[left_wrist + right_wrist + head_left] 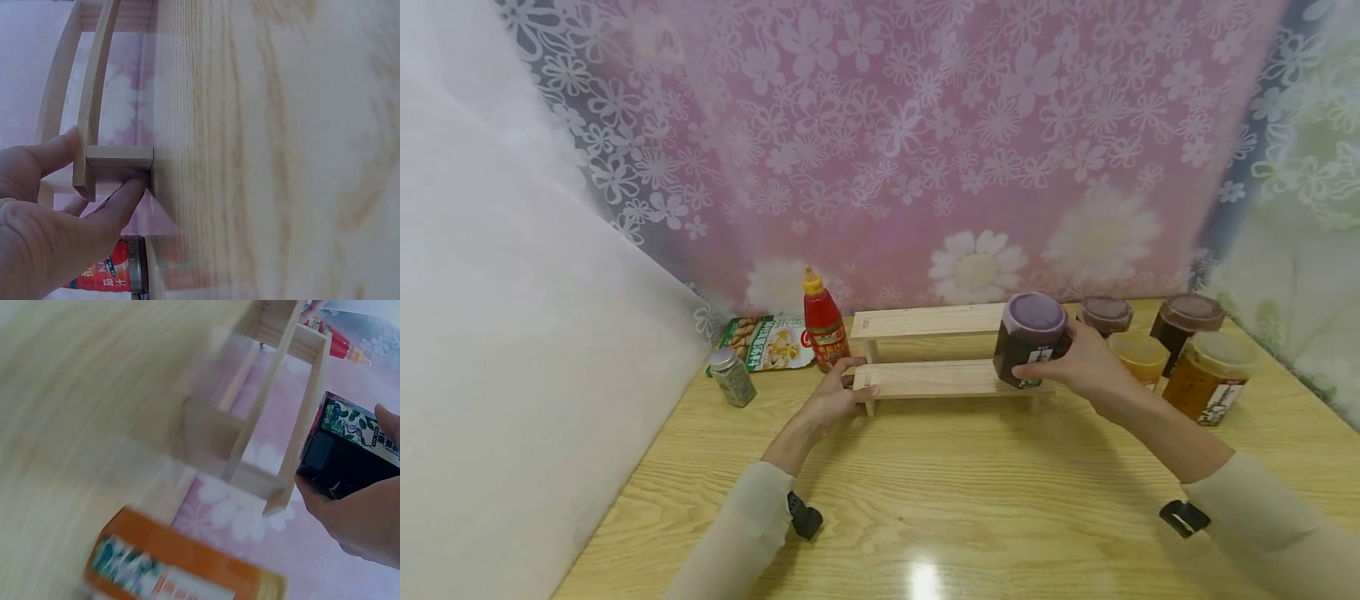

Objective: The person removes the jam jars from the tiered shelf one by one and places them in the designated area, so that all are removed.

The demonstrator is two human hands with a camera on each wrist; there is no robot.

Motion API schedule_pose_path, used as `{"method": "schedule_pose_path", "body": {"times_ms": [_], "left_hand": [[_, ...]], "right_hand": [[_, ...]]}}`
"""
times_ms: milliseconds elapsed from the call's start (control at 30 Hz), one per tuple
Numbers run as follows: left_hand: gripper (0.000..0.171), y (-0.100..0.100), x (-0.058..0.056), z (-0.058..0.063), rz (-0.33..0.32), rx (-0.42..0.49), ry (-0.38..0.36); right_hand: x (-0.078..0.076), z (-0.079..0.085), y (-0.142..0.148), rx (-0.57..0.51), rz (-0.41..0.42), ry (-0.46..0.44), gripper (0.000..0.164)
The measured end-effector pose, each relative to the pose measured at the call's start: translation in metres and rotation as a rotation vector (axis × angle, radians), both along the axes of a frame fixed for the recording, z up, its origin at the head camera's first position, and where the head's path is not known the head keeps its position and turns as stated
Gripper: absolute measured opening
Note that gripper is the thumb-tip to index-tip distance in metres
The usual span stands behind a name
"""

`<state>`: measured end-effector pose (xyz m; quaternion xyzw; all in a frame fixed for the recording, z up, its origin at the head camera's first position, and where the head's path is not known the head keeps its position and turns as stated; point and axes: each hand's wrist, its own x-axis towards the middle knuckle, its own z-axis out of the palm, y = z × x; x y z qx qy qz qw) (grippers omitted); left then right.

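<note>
A dark jar with a purple lid (1036,312) is in my right hand (1093,367), over the right end of a two-tier wooden rack (936,379). Thumb and fingers grip its sides; the right wrist view shows the jar's printed label (356,425) beside the rack's upper board. My left hand (833,400) holds the left end of the lower board. In the left wrist view, its thumb lies on the board and its fingers reach under, by the leg (122,155). A red sauce bottle with a yellow cap (825,325) stands just behind that hand.
On the right stand two amber jars, one larger (1213,379) and one with a yellow lid (1138,357), and two dark jars (1187,321) (1105,312). At left are a small spice jar (733,379) and a green food packet (775,342). A flowered curtain (910,150) hangs behind.
</note>
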<state>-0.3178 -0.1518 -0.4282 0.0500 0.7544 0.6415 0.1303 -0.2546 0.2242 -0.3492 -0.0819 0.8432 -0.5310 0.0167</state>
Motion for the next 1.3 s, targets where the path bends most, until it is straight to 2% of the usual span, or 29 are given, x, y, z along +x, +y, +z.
{"method": "schedule_pose_path", "body": {"times_ms": [233, 433, 633, 800, 1000, 1167, 1300], "left_hand": [[0.063, -0.001, 0.000, 0.000, -0.010, -0.007, 0.001], [0.063, -0.001, 0.002, 0.001, -0.002, -0.024, 0.003], [0.065, 0.001, 0.002, 0.003, -0.001, -0.031, 0.006], [0.064, 0.000, 0.001, 0.001, 0.001, -0.028, 0.007], [0.063, -0.001, 0.002, -0.002, -0.009, -0.017, 0.000], [0.064, 0.000, 0.001, -0.002, -0.010, -0.020, -0.003], [0.063, 0.000, 0.001, 0.000, -0.002, -0.020, -0.008]], "right_hand": [[0.030, -0.010, 0.047, 0.121, 0.004, -0.018, 0.099], [0.057, -0.025, 0.092, 0.291, -0.034, -0.029, 0.096], [0.073, -0.037, 0.128, 0.361, -0.075, -0.074, 0.098], [0.075, -0.053, 0.152, 0.389, -0.105, -0.100, 0.101], [0.068, -0.067, 0.170, 0.403, -0.136, -0.175, 0.110], [0.062, -0.071, 0.177, 0.357, -0.142, -0.233, 0.117], [0.060, -0.069, 0.176, 0.339, -0.132, -0.228, 0.115]]}}
